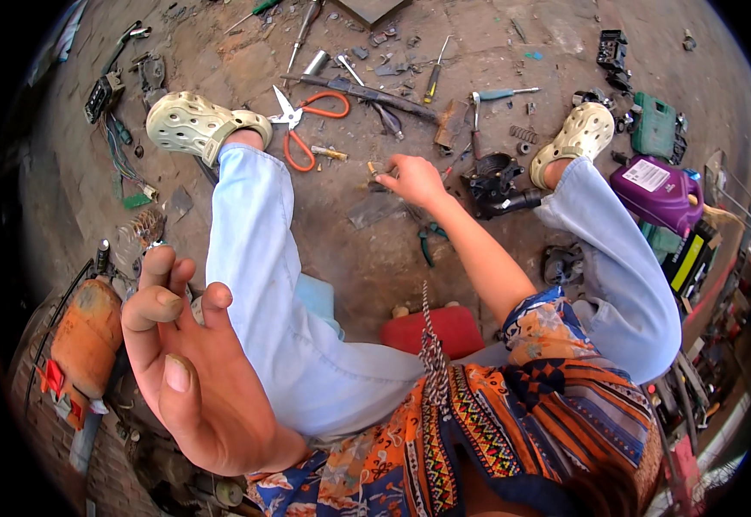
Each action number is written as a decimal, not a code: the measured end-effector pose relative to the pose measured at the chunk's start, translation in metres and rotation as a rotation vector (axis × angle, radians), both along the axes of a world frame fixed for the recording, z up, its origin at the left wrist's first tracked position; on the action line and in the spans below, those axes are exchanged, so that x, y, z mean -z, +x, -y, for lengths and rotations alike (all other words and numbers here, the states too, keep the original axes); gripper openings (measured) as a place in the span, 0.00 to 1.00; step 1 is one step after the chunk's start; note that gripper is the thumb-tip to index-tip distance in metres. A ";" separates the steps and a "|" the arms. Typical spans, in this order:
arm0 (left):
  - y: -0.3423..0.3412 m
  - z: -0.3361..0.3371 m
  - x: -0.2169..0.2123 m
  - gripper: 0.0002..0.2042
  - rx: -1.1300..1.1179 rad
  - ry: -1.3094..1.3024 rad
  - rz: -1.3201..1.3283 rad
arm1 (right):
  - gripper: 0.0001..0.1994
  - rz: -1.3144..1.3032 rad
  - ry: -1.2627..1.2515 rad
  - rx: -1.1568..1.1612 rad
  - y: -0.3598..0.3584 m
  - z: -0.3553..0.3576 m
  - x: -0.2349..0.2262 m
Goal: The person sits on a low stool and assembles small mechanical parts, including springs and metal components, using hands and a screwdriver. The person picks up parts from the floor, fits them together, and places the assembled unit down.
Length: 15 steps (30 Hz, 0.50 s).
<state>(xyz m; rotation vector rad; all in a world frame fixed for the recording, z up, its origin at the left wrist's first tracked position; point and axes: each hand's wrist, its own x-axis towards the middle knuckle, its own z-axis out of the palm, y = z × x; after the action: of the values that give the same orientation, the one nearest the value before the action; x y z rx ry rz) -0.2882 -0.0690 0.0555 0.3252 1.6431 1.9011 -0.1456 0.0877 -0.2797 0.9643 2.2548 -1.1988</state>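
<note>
Small brass-coloured piece (373,168), indistinct, is pinched by right hand (417,179); left hand (207,375) spread.

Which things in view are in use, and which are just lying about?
In use:
- small brassy piece, seemingly pinched in the right hand

Lying about, untouched:
- scissors
- hammer
- brassy cylinder
- green case
- purple jug

The left hand is raised, open, nothing visible in it.

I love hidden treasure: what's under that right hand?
Brown, dirty floor shows around the bare right hand, with a small brass-coloured piece at its fingertips. Anything directly beneath is covered.
</note>
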 end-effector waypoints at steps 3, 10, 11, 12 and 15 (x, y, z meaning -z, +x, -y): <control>0.000 -0.001 0.000 0.19 -0.021 -0.003 -0.001 | 0.18 -0.048 0.046 0.067 -0.020 0.023 0.013; -0.005 -0.003 0.000 0.19 -0.007 -0.001 -0.004 | 0.17 -0.147 0.269 -0.158 -0.075 0.048 0.069; -0.005 -0.003 0.001 0.19 -0.007 -0.005 -0.001 | 0.16 -0.119 0.300 -0.192 -0.079 0.047 0.070; -0.006 -0.003 0.001 0.19 -0.008 0.001 0.005 | 0.15 -0.068 0.274 -0.221 -0.081 0.045 0.070; -0.007 -0.003 0.004 0.19 -0.022 0.006 0.026 | 0.11 0.081 0.153 -0.267 -0.081 0.027 0.049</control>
<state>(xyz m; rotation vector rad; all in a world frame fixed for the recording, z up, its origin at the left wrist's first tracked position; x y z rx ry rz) -0.2954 -0.0658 0.0517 0.2850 1.6307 1.9184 -0.2268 0.0611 -0.3287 0.7207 2.3474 -0.8693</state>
